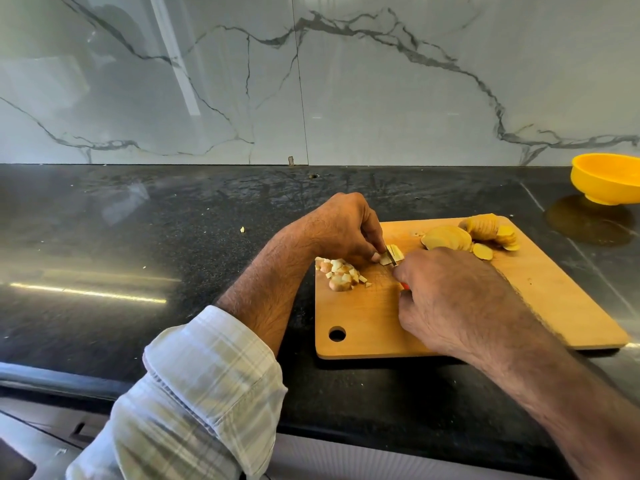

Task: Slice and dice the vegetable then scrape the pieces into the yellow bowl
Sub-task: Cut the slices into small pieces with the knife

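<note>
L hand [341, 230]: fingers curled, tips pressed down | R hand [446, 299]: closed grip, knuckles up

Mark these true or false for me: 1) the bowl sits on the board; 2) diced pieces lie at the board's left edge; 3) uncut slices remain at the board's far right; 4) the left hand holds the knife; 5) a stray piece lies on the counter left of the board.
1) False. The bowl stands on the counter, beyond the far right corner of the board.
2) True. The diced pieces are heaped near its left edge.
3) True. The slices lie fanned there.
4) False. The right hand grips the knife; the left hand steadies the strips being cut.
5) True. A stray piece lies there.
</note>
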Available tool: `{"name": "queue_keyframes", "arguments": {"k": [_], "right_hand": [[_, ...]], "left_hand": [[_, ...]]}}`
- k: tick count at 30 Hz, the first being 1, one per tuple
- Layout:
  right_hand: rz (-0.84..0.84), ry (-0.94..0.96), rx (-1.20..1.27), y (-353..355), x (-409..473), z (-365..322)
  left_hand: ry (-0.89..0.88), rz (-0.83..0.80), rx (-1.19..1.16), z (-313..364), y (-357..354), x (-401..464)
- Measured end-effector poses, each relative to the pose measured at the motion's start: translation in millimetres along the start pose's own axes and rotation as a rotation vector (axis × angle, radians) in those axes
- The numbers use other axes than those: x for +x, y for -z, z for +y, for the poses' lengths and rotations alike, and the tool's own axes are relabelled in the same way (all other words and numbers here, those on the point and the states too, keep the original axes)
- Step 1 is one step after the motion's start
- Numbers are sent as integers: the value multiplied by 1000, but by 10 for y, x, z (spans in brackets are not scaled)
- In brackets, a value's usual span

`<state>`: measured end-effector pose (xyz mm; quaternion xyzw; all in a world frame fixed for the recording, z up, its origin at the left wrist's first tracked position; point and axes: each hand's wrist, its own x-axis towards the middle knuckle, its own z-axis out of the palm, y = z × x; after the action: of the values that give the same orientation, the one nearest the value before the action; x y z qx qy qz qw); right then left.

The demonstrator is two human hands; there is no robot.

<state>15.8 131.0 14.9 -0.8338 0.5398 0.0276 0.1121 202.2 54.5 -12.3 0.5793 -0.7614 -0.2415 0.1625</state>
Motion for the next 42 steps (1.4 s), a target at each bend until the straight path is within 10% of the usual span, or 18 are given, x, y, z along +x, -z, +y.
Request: {"name": "queue_keyframes", "arguments": {"k": [13, 42], "right_hand": [[225, 58, 92, -119, -175, 240], [-61, 107, -100, -48, -35, 79]], "left_hand": [[-12, 8, 0, -20, 40, -65], [4, -84, -64, -95, 85, -91]]}}
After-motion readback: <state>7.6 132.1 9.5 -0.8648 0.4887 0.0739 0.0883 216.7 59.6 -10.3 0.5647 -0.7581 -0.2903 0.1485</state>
